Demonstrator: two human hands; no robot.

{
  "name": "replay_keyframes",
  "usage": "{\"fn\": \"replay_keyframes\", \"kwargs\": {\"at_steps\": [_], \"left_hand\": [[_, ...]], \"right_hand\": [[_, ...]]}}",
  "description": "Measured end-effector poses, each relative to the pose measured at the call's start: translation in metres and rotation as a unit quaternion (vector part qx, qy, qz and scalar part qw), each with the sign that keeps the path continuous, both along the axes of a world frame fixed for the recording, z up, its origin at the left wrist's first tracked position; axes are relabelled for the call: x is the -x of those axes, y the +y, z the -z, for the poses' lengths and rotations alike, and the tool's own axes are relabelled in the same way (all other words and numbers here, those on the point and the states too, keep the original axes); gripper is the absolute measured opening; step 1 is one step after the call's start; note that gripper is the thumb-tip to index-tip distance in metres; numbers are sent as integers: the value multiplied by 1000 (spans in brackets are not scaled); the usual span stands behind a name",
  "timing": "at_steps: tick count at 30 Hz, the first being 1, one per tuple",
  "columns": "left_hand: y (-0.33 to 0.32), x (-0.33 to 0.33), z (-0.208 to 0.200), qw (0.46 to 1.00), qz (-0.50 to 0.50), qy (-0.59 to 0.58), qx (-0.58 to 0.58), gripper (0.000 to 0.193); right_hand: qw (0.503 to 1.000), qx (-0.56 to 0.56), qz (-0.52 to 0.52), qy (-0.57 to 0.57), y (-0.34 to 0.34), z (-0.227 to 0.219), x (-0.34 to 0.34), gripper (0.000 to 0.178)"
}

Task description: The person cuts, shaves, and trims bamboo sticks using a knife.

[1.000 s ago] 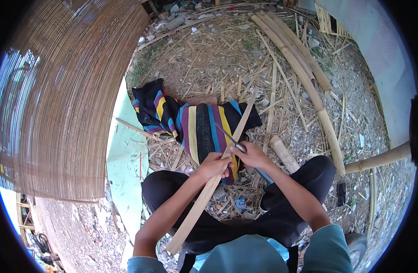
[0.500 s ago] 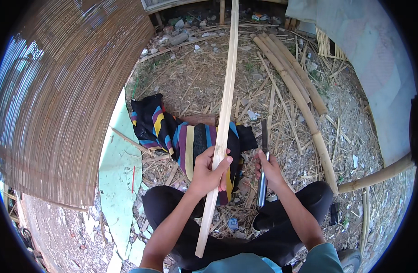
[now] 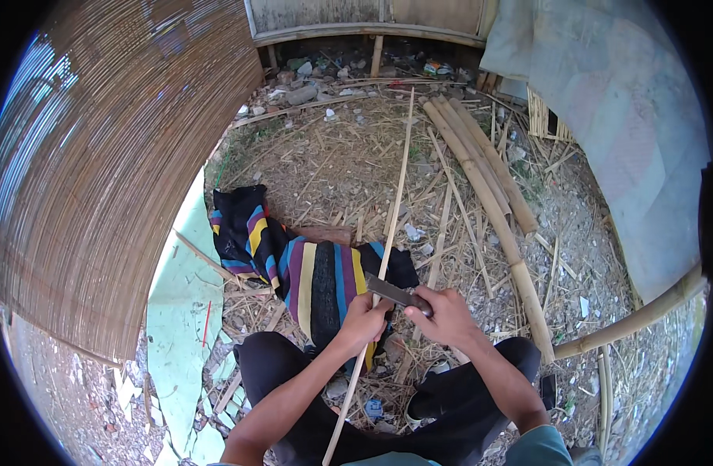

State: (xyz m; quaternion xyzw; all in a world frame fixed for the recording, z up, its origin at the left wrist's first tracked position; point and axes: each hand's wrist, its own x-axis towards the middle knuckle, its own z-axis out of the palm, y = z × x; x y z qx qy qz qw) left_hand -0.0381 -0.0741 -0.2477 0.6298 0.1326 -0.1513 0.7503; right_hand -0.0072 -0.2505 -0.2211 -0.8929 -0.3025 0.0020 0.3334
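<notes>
My left hand (image 3: pixel 364 320) is closed round a long, pale bamboo strip (image 3: pixel 398 198). The strip slants from the far ground toward my lap, its narrow edge turned up. My right hand (image 3: pixel 447 317) grips a knife (image 3: pixel 393 293) with a broad grey blade and a dark handle. The blade lies across the strip just beyond my left fingers; whether it cuts into the strip I cannot tell. Beneath my left hand a striped cloth (image 3: pixel 323 283) in black, yellow, purple and blue is spread over the ground, partly over a wooden block (image 3: pixel 325 234).
Bamboo poles (image 3: pixel 481 159) lie at the far right, with another pole (image 3: pixel 636 317) at the right edge. A slatted bamboo screen (image 3: pixel 123 155) stands left, beside a pale green sheet (image 3: pixel 174 342). A grey sheet (image 3: pixel 597 132) hangs right. Bamboo scraps litter the ground.
The strip has turned from its wide face to its narrow edge, and its far tip has come into view. My right hand has swung the knife from beside the strip to across it.
</notes>
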Motion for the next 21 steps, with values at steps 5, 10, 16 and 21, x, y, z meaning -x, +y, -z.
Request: {"fn": "replay_keyframes", "kwargs": {"at_steps": [5,10,16,21], "left_hand": [[-9,5,-14,995,21,-43,-91,24],[-8,8,-12,985,47,-68,-148,16],[-12,9,5,931,56,-266,-245,14],[-13,0,-8,917,35,-259,-302,13]], "right_hand": [[994,90,8,-56,2,-14,-20,35],[993,84,-39,-74,-3,-9,-20,37],[986,124,-65,-90,-11,3,-17,43],[975,132,-33,-175,-16,8,-33,47]]}}
